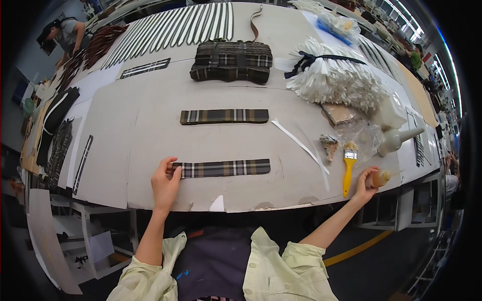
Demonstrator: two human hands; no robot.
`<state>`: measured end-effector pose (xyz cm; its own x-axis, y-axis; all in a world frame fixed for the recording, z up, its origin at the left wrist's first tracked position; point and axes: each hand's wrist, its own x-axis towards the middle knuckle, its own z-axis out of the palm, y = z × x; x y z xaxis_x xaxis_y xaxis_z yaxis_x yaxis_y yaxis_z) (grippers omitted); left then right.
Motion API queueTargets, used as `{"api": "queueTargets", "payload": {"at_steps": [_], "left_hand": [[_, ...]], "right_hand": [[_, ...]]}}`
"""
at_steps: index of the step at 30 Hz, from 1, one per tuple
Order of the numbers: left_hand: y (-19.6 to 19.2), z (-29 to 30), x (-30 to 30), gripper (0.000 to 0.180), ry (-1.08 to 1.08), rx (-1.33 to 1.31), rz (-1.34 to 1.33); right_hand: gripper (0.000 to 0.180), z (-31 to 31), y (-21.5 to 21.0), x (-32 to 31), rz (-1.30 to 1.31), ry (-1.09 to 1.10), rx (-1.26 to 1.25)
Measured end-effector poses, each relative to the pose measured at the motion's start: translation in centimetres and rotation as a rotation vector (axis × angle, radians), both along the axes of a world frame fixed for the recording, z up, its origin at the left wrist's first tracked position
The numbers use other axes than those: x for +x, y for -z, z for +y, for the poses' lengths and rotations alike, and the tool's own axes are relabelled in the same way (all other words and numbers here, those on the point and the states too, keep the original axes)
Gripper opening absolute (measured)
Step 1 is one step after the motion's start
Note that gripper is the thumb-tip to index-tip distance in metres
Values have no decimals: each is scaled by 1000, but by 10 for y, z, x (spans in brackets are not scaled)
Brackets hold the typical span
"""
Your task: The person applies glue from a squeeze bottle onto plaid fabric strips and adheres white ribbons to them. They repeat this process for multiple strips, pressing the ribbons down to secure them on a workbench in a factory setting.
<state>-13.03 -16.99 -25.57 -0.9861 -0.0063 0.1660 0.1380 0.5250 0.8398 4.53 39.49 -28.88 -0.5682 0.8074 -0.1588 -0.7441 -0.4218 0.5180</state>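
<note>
My left hand (166, 183) pinches the left end of a plaid fabric strip (226, 168) that lies flat near the table's front edge. At the front right, my right hand (365, 185) has its fingers around a small squeeze bottle (380, 178) of amber liquid, its thin nozzle pointing right. A second plaid strip (224, 117) lies farther back, parallel to the first. Just left of my right hand is a yellow-handled paintbrush (349, 165). Thin white strips (301, 143) lie between the fabric and the brush.
A tied bundle of plaid strips (231, 61) sits at the back middle. To its right are a tied heap of white strips (337, 78) and a grey-white bottle (399, 140). Long white strips (175, 27) fan out at the back left. A person (65, 35) bends over the far left.
</note>
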Motion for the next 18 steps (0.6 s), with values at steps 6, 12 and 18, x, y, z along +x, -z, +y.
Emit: {"api": "queueTargets", "payload": {"at_steps": [6, 12, 18], "left_hand": [[-10, -8, -1, 27, 36, -151, 79], [0, -41, 8, 21, -71, -349, 370], [-3, -50, 16, 23, 197, -411, 462]], "right_hand": [[54, -49, -12, -17, -510, -27, 597], [67, -249, -27, -44, -725, -331, 870], [73, -372, -51, -93, -815, -533, 1356]]}}
